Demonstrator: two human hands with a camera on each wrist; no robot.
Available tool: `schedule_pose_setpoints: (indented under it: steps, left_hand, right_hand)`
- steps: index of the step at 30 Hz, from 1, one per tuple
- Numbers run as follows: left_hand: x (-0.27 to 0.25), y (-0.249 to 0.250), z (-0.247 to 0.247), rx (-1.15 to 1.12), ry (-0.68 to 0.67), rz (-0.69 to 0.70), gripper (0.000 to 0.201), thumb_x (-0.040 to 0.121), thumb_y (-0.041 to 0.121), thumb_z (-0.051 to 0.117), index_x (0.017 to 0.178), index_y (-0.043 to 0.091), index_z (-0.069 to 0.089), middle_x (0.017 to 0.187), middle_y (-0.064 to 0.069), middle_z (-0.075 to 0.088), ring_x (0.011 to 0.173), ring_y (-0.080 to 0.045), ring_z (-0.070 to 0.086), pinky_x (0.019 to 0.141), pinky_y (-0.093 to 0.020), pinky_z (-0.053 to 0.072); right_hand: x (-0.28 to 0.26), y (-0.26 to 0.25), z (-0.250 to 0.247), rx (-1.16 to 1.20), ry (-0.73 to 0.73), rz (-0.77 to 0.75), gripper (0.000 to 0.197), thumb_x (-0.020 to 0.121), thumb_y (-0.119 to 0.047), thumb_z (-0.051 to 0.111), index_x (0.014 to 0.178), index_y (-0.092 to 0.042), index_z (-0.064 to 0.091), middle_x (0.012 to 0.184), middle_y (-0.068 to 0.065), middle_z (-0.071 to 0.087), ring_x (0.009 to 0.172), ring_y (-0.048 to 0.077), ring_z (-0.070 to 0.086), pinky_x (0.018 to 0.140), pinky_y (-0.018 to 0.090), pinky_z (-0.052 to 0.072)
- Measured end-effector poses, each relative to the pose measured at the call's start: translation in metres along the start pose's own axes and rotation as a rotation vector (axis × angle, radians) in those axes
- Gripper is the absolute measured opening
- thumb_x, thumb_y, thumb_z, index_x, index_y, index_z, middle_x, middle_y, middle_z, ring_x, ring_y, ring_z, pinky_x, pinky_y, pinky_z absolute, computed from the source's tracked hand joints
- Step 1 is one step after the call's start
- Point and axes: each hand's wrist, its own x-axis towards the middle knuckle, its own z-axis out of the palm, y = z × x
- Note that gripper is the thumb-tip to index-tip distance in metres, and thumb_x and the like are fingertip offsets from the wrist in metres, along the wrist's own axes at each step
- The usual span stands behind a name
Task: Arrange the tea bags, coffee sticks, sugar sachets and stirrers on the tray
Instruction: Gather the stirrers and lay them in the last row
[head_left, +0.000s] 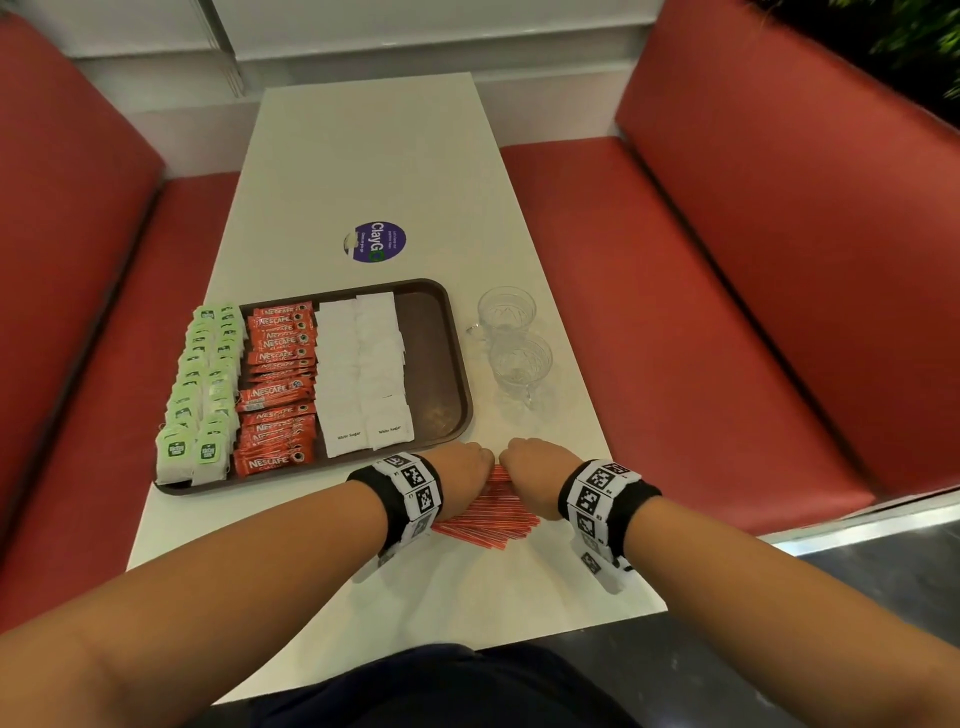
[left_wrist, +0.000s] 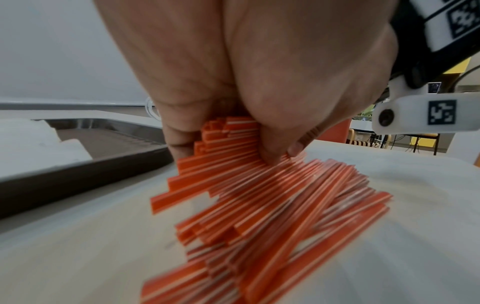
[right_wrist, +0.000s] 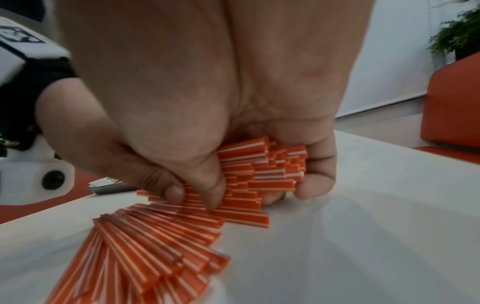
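Both hands gather the red-and-white striped stirrers (head_left: 488, 512) fanned on the table just beside the brown tray (head_left: 436, 358): left hand (head_left: 462, 473) and right hand (head_left: 535, 470) pinch the far ends, apparently squaring the bundle for the tray's bare strip beside the white sugar sachets (head_left: 363, 369).

Your left hand (head_left: 462, 470) and right hand (head_left: 535, 470) cover the far ends of the orange-and-white striped plastic stirrers (head_left: 485, 512) in the head view, so you cannot see your fingertips there. In both wrist views the near stirrer ends blur and run off the bottom edge. The dark brown plastic tray (left_wrist: 78, 170) is cut off at the left edge.
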Motion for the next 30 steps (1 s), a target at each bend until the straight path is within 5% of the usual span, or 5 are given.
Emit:
schedule_pose_setpoints:
  steps: [10, 17, 21, 24, 30]
  left_hand:
    - [-0.022, -0.019, -0.033, -0.099, 0.104, 0.000, 0.031, 0.099, 0.046, 0.050, 0.108, 0.017, 0.056, 0.097, -0.004, 0.066, 0.087, -0.023, 0.063, 0.074, -0.032, 0.045]
    - [-0.045, -0.039, -0.049, -0.114, 0.253, -0.075, 0.033, 0.099, 0.052, 0.045, 0.106, 0.021, 0.052, 0.094, -0.001, 0.065, 0.076, -0.017, 0.057, 0.070, -0.030, 0.045]
    - [-0.050, -0.037, -0.058, -0.101, 0.349, -0.108, 0.031, 0.100, 0.049, 0.045, 0.112, 0.021, 0.052, 0.101, -0.001, 0.064, 0.081, -0.017, 0.057, 0.071, -0.027, 0.042]
    - [-0.050, -0.031, -0.064, -0.066, 0.377, -0.146, 0.034, 0.099, 0.048, 0.048, 0.114, 0.018, 0.052, 0.105, -0.002, 0.064, 0.091, -0.021, 0.062, 0.077, -0.029, 0.045]
    - [-0.057, -0.038, -0.062, -0.293, 0.458, -0.216, 0.038, 0.085, 0.053, 0.067, 0.103, 0.028, 0.045, 0.096, 0.004, 0.064, 0.081, -0.016, 0.061, 0.070, -0.026, 0.049]
  right_hand:
    - [0.000, -0.002, -0.026, 0.171, 0.094, -0.050, 0.011, 0.102, -0.019, 0.049, 0.110, -0.014, 0.054, 0.095, 0.007, 0.063, 0.076, 0.021, 0.054, 0.070, 0.032, 0.041]
    - [-0.009, 0.008, -0.062, 0.499, 0.268, -0.116, 0.038, 0.089, -0.055, 0.065, 0.108, -0.022, 0.067, 0.092, -0.005, 0.068, 0.078, 0.009, 0.061, 0.073, 0.028, 0.051]
    - [-0.005, 0.005, -0.074, 0.812, 0.318, -0.073, 0.040, 0.100, -0.054, 0.048, 0.097, -0.019, 0.064, 0.073, -0.001, 0.067, 0.055, 0.010, 0.061, 0.056, 0.026, 0.051]
    - [0.002, -0.006, -0.075, 0.773, 0.342, -0.107, 0.038, 0.103, -0.045, 0.047, 0.082, -0.018, 0.065, 0.067, 0.000, 0.067, 0.049, 0.007, 0.055, 0.052, 0.025, 0.047]
    - [0.009, -0.014, -0.071, 0.778, 0.412, -0.115, 0.052, 0.101, -0.038, 0.055, 0.053, -0.019, 0.052, 0.048, -0.007, 0.042, 0.043, 0.007, 0.037, 0.046, 0.018, 0.029]
